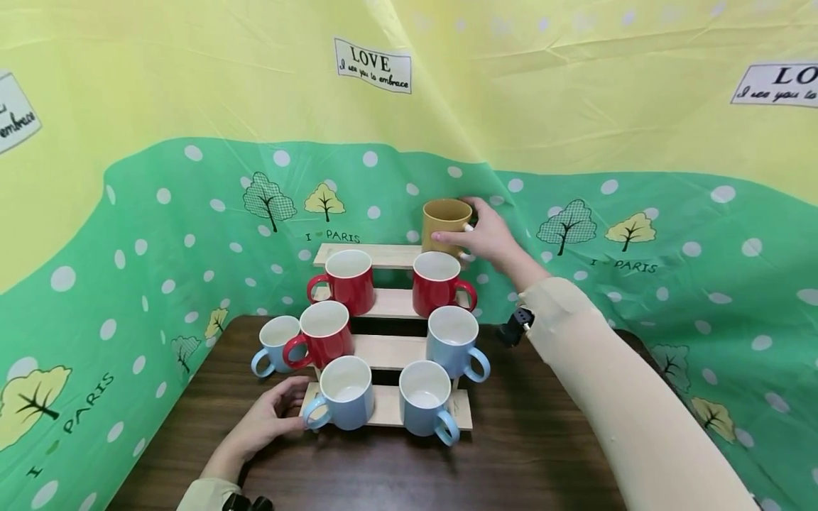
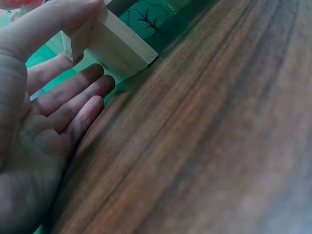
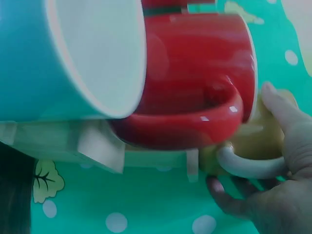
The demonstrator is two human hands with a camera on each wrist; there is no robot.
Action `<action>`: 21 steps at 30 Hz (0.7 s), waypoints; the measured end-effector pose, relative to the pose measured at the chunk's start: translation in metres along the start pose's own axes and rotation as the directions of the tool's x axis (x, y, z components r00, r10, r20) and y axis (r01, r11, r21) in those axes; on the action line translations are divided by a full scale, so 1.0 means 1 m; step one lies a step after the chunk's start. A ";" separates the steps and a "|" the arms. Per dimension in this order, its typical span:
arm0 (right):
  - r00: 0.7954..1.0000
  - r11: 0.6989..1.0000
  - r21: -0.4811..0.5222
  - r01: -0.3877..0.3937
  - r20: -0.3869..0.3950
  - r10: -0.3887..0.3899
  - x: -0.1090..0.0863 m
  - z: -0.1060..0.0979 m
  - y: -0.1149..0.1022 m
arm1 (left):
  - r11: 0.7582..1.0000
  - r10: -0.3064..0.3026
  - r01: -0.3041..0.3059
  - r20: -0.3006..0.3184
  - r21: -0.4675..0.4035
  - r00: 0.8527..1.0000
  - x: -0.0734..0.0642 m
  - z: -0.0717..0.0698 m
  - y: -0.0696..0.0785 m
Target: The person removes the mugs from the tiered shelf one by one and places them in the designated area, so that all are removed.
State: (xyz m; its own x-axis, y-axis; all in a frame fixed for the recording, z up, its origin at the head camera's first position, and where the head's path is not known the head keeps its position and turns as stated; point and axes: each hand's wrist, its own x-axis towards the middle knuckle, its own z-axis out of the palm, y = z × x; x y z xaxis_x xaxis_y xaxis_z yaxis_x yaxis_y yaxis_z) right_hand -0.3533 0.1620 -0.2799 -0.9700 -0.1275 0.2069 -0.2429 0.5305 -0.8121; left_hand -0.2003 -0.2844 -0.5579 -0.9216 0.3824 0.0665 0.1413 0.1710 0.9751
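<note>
On the right end of the top tier of a stepped wooden rack [image 1: 390, 353] is a tan mug [image 1: 441, 213] with a white handle. My right hand [image 1: 488, 234] grips it around its handle side, thumb across the front; in the right wrist view the fingers lie partly behind the mug [image 3: 261, 139]. My left hand [image 1: 265, 419] holds the rack's lower left corner. In the left wrist view its thumb and index finger pinch the board end [image 2: 78, 41], the other fingers loosely extended. A light blue mug [image 1: 348, 394] stands beside that hand on the bottom tier.
Two red mugs, left [image 1: 350, 282] and right [image 1: 436, 287], share the tier below the top. Lower are a red mug [image 1: 326, 333] and blue mugs, right [image 1: 452, 341] and front [image 1: 424, 397]. Another blue mug [image 1: 279, 341] stands left on the dark table [image 1: 511, 454]. A patterned cloth [image 1: 575, 177] hangs behind.
</note>
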 end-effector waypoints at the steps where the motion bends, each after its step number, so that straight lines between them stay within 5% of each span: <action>1: 1.000 1.000 0.006 -0.003 -0.011 0.003 -0.001 0.002 0.000 | 1.000 -0.005 0.005 -0.002 0.004 1.000 0.000 0.000 -0.001; 9: 0.993 0.998 0.045 0.048 -0.110 -0.043 -0.009 0.003 0.005 | 0.999 -0.038 0.039 -0.018 0.017 0.999 0.002 0.000 -0.004; 21: 0.983 0.996 0.026 0.085 -0.165 -0.080 -0.022 -0.038 0.005 | 0.999 -0.021 0.022 -0.018 0.030 1.000 0.005 -0.004 -0.004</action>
State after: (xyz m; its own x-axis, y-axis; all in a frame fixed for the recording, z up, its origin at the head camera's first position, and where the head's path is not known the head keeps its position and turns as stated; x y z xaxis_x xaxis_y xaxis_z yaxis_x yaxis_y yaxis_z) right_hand -0.3328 0.1994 -0.2675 -0.9333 -0.0293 0.3579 -0.3246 0.4956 -0.8057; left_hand -0.2066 -0.2871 -0.5609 -0.9306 0.3626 0.0493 0.1320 0.2068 0.9694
